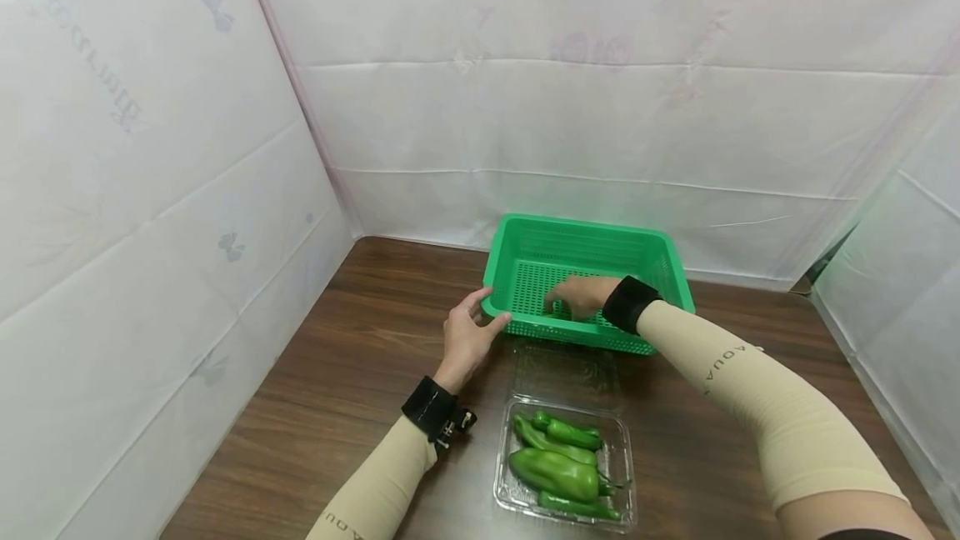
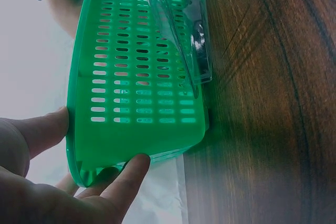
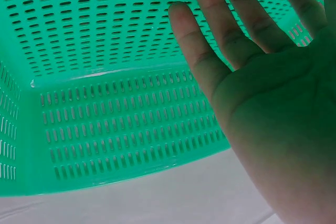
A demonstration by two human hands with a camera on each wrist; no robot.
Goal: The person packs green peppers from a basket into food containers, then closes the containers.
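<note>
A green slotted plastic basket (image 1: pixel 585 227) stands on the brown wooden table, toward the back. My left hand (image 1: pixel 468 336) grips its near left corner. In the left wrist view the thumb and a finger of the left hand (image 2: pixel 100 142) pinch the basket (image 2: pixel 136 129) at that corner. My right hand (image 1: pixel 577 294) reaches inside, low over the floor near the front wall. In the right wrist view the right hand (image 3: pixel 247 51) has straight fingers over the basket floor (image 3: pixel 121 124) and holds nothing.
A clear plastic clamshell tray (image 1: pixel 622 440) with several green peppers (image 1: pixel 555 473) sits in front of the basket, its lid (image 1: pixel 566 369) folded open against the basket. White sheeting walls (image 1: pixel 150 190) close in the table (image 1: pixel 337 373) on the left, back and right.
</note>
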